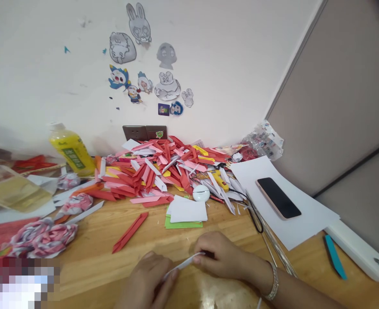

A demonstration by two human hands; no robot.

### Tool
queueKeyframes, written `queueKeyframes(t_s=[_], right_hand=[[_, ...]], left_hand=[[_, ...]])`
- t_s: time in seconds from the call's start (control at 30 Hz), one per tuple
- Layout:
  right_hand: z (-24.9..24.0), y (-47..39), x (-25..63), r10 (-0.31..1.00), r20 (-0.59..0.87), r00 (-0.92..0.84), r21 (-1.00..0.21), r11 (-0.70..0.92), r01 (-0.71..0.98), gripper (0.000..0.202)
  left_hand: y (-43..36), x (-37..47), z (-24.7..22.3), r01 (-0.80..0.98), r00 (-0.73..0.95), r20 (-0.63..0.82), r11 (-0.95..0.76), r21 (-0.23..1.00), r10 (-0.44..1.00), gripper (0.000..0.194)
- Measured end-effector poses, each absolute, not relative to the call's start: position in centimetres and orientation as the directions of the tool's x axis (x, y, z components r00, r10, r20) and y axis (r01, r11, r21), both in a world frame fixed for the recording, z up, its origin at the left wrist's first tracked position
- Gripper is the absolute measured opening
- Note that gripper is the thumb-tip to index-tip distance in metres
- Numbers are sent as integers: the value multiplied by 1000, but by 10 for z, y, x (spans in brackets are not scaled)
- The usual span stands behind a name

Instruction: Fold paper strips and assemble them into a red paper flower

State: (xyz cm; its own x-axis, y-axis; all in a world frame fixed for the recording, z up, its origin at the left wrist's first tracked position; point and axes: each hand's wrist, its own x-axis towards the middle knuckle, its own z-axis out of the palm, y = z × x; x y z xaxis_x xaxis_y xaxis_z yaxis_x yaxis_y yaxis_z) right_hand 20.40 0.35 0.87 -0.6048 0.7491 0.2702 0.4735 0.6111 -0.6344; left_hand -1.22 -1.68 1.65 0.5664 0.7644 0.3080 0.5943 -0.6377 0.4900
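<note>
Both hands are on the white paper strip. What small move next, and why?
Probably slide the right hand along the white paper strip to press it flat, while the left hand steadies it: the hands grip opposite ends and the stretch between shows bare. Whether it is already creased, I can't tell.

You face a white far wall (pixel 228 60) with paper cutouts (pixel 167 88) and, low down, a dark socket (pixel 134 132). A grey panel (pixel 334 94) stands on your right; light glints off the wooden table (pixel 93 253) near you.
</note>
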Motion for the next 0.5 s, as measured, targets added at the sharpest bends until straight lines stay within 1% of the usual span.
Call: queueKeyframes(t_s=[0.13,0.23,0.3,0.4,0.5], right_hand=[[7,-1,199,683,258,-684,-556,684,472,25],[5,-2,198,677,217,-703,-510,693,509,21],[4,-1,199,669,219,-710,-501,702,506,21],[6,3,203,663,237,-710,-536,699,474,22],[8,7,209,713,249,-656,-607,643,468,23]], left_hand=[[-18,-10,13,572,607,329,-686,450,723,25],[-19,-10,11,559,623,339,-704,438,705,26],[-18,-11,11,556,615,340,-697,453,711,25],[-14,-14,13,575,566,317,-640,509,761,24],[-10,-17,14,608,509,298,-582,540,808,33]])
